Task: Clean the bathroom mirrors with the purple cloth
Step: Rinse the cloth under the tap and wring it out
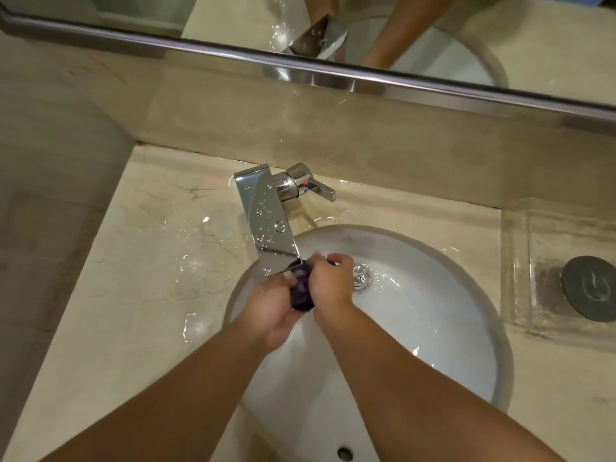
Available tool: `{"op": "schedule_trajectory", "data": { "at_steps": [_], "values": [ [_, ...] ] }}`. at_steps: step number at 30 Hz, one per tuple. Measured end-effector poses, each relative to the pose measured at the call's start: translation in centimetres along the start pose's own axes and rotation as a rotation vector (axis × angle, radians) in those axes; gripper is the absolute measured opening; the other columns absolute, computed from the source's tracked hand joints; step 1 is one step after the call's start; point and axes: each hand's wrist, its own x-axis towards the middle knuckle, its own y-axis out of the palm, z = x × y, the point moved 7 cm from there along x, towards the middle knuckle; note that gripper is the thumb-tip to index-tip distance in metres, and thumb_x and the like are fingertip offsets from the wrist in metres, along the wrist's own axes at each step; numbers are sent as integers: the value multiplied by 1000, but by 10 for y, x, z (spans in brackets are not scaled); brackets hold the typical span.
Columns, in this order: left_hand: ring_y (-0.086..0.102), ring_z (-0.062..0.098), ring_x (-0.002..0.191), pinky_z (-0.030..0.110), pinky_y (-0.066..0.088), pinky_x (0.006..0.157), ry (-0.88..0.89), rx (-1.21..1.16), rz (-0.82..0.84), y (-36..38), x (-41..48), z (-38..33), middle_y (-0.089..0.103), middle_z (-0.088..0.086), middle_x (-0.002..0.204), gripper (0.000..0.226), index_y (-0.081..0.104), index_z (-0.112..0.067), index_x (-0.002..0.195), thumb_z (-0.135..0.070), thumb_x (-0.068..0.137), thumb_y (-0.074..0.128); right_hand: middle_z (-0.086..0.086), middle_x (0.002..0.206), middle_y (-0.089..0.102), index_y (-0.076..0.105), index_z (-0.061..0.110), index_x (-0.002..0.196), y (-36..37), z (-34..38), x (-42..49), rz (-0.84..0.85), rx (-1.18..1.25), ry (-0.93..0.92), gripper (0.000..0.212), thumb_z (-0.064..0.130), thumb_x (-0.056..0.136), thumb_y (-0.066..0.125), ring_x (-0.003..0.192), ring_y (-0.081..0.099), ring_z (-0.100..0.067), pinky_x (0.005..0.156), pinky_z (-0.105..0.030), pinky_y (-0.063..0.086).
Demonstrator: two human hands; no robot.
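Head view: the left hand (274, 310) and right hand (329, 282) grip the bunched purple cloth (302, 292) between them under the faucet (270, 225), over the sink (433, 295), seemingly so drips fall in; the mirror (520, 41) waits above.

Soft, warm light is falling from above, leaving the scene evenly lit and rather yellowish. The chrome tap (271, 228) is throwing back hard white glare, and the puddles (190, 265) on the bench (116, 328) are glinting in thin bright streaks. The white basin (450, 311) is glowing brightest, with a faint shadow lying under the forearms (416, 378). The wall (43, 195) on the left is sinking into dimness. The wide lens is bending the mirror's metal rail (333, 70) into a curve and stretching the corners. The purple cloth (301, 291) is showing as a dark, slightly blurred lump, and fine detail is looking soft throughout.
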Motion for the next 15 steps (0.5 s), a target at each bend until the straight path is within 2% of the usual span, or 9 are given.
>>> {"op": "schedule_trajectory", "data": {
  "at_steps": [1,3,5,7,8,9,11,13,15],
  "values": [
    [52,21,57,29,46,59,-14,3,-4,0,-1,-1,59,12,67,41,76,-14,75,-1,92,41,-14,93,69,60,15,100,3,0,-4,21,12,9,15,26,90,62,80,67,-30,71,-39,56],
    [50,18,43,21,43,48,-108,-42,17,-8,1,-1,51,8,57,46,68,-16,58,-7,95,42,-10,78,68,63,18,84,21,-8,-19,238,10,73,11,26,90,58,59,62,-24,52,-29,48],
    [60,20,57,26,53,63,-211,-166,105,-13,-1,-5,59,7,68,27,64,-14,62,-18,89,62,-1,71,68,68,22,81,40,-20,-42,510,7,173,15,31,87,57,51,62,-16,45,-24,47],
    [66,27,85,38,55,88,-224,-189,108,-16,1,-7,67,11,92,11,71,-11,78,-21,74,75,4,75,72,70,23,85,47,-22,-50,632,115,253,11,31,85,62,57,68,-12,51,-24,53],
    [69,28,86,41,57,85,-219,-164,88,-16,2,-4,69,13,96,11,74,-11,82,-20,78,69,-1,78,73,72,19,82,45,-23,-43,581,151,275,11,26,82,64,62,70,-17,56,-27,55],
    [70,28,79,38,59,72,-184,-118,54,-16,4,-1,69,15,93,16,75,-11,82,-15,85,60,-7,79,73,71,14,77,38,-22,-31,485,152,267,12,23,79,64,68,70,-24,62,-33,55],
    [65,27,64,30,51,55,-79,64,-13,-10,2,1,66,18,87,34,76,-14,81,-9,96,46,-15,85,70,68,8,78,13,-15,0,198,41,165,18,24,84,64,81,68,-30,71,-43,55],
    [67,28,74,36,52,62,-50,210,55,8,-4,8,72,16,97,34,75,-13,102,-22,106,42,-14,91,70,63,6,95,-22,-16,19,-139,11,112,27,32,91,63,85,69,-32,77,-41,56],
    [70,24,72,34,56,60,-68,270,120,22,-6,12,76,9,93,33,68,-14,117,-35,105,45,-13,93,69,60,8,101,-29,-18,19,-171,85,151,40,45,89,64,84,69,-34,83,-45,57]
  ]
}}
